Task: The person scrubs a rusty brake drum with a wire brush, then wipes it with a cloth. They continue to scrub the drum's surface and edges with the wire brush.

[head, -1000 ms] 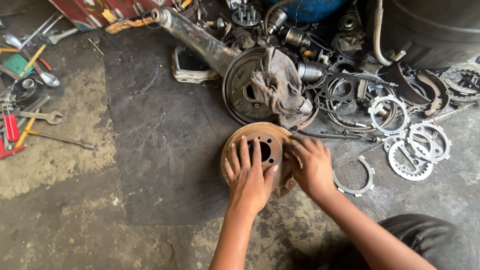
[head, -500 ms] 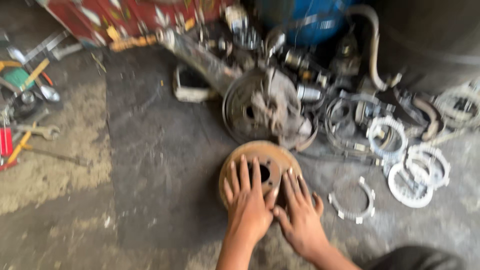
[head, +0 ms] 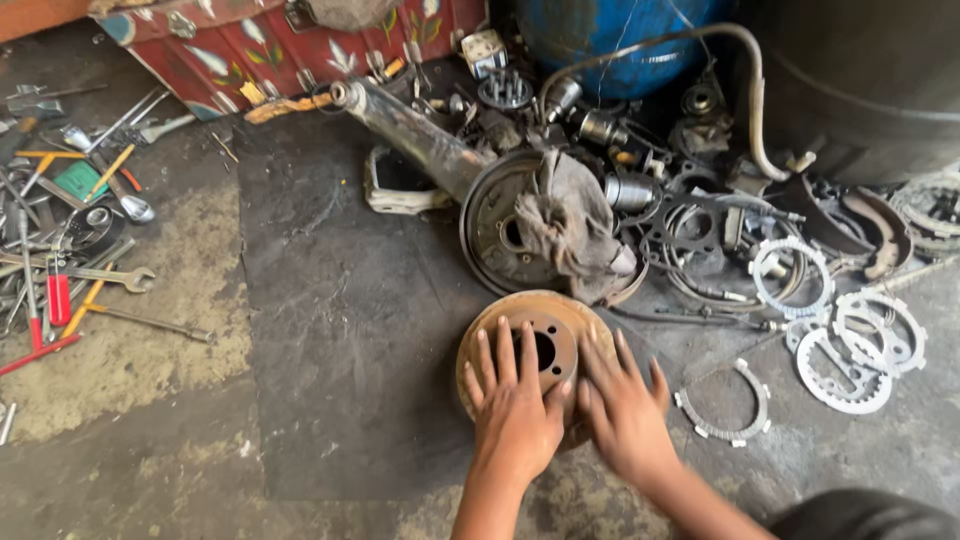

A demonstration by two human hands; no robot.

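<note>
Since a second ago the right hand (head: 628,415) has slid from the drum's (head: 535,345) right edge down onto its near face, beside the left hand (head: 515,410). Both lie flat with fingers spread, pressing, not clasping it. The rusty drum rests on the dark mat (head: 340,330), just before the rag-draped axle hub (head: 545,235).

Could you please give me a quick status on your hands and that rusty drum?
Left hand and right hand flat on the rusty brake drum, fingers spread. Drum lies on the dark mat. Toothed ring segment close right, not touching.
</note>
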